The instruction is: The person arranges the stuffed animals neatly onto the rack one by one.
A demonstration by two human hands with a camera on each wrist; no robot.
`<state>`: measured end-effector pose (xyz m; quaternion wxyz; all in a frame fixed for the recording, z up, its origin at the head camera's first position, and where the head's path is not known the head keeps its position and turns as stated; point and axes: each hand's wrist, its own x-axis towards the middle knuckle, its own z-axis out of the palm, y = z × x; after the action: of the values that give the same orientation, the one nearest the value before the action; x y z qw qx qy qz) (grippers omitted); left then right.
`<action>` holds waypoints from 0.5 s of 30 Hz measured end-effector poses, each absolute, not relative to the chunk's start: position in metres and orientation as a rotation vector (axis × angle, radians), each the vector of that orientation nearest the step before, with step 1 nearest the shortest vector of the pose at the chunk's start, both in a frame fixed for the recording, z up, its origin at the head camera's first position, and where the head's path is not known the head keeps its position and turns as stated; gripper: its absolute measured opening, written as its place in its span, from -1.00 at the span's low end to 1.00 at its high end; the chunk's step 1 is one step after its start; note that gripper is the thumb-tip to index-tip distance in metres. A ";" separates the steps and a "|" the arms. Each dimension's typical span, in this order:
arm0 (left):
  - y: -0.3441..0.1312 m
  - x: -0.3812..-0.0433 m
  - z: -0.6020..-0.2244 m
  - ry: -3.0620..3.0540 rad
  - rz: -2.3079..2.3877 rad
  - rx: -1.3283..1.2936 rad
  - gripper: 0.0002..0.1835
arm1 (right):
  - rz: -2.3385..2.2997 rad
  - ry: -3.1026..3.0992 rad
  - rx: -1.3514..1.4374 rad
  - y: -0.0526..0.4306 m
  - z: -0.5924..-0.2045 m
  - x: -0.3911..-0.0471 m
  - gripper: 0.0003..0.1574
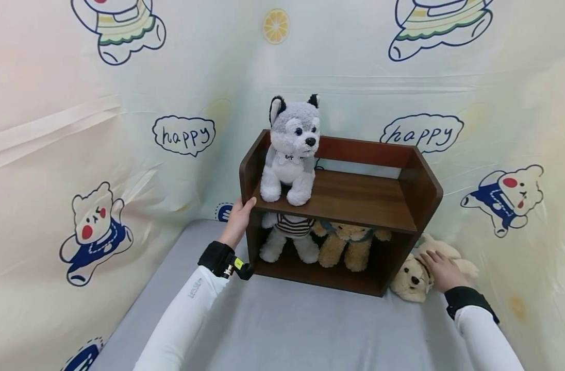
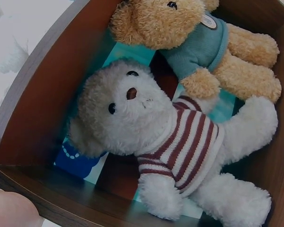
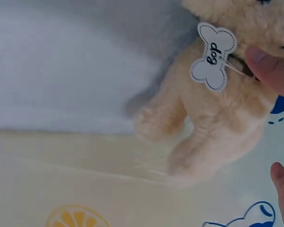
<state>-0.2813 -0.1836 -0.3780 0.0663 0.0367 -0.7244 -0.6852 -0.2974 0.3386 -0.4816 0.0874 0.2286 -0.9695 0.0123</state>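
My left hand (image 1: 238, 219) grips the left side panel of a dark brown wooden shelf (image 1: 370, 198), thumb at its front edge. On the upper board at the left sits a grey-and-white plush husky (image 1: 289, 154). The lower compartment holds a white teddy bear (image 2: 128, 109) in a striped shirt and a tan teddy bear (image 2: 199, 52) in a teal top. Beside the shelf's right side lies a beige plush dog (image 1: 410, 278) with a bone-shaped tag (image 3: 214, 56). Over its neck and body lies my right hand (image 1: 442, 270), thumb at the collar and fingers spread in the right wrist view.
The shelf stands on a grey cloth surface (image 1: 310, 324). Behind and on both sides hangs a pale printed curtain (image 1: 347, 67) with cartoon bears and "happy" lettering, close to the beige dog at the right.
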 end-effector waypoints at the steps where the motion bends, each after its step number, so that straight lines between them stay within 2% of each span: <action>1: -0.183 -0.282 -0.378 -2.183 -2.067 0.114 -0.41 | 0.038 -2.878 0.671 0.339 -0.484 -0.298 -0.29; 6: -0.183 -0.284 -0.378 -2.169 -2.057 0.109 -0.42 | 0.065 -2.825 0.656 0.339 -0.493 -0.301 -0.40; 15: -0.182 -0.284 -0.380 -2.160 -2.069 0.101 -0.43 | 0.064 -2.846 0.596 0.341 -0.506 -0.300 -0.40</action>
<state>-0.2840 -0.1825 -0.3802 0.0744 0.0337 -0.7198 -0.6894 -0.2995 0.3414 -0.5060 0.1164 0.2036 -0.9719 0.0218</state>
